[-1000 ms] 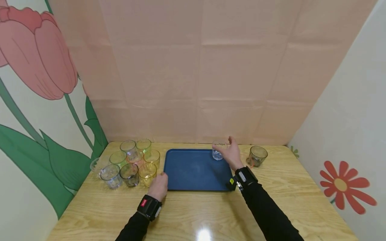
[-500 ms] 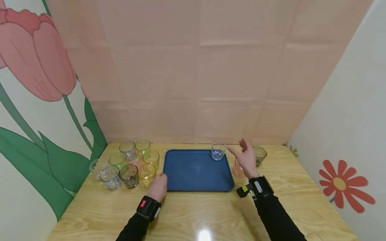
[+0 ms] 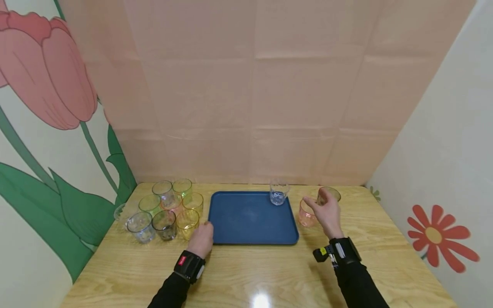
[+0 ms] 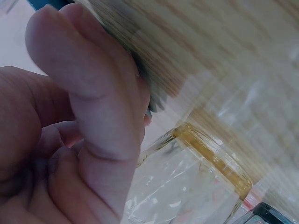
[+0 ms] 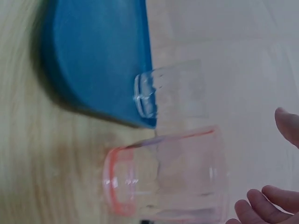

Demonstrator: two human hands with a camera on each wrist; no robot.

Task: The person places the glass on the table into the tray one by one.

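My right hand (image 3: 326, 214) hovers between a pink glass (image 3: 306, 215) and a smoky dark glass (image 3: 332, 193), covering part of the dark one. In the right wrist view its thumb and fingers are spread apart with nothing between them, beyond the pink glass's rim. At the front left edge of the blue tray (image 3: 250, 218), my left hand (image 3: 202, 239) grips with curled fingers; its fingers (image 4: 107, 112) hide most of that edge. A yellow glass (image 3: 188, 220) stands just left of this hand. One clear glass (image 3: 278, 194) stands upright at the tray's back right corner.
Several glasses are grouped at the table's left, among them a bluish glass (image 3: 140, 226), a dark glass (image 3: 164, 224) and a green glass (image 3: 182, 187). A pinkish sheet (image 3: 246, 107) covers the wall behind the wooden table (image 3: 246, 273).
My right hand has moved away from the clear glass, rightward past the pink glass towards the dark glass. The left hand and the tray have stayed in place.
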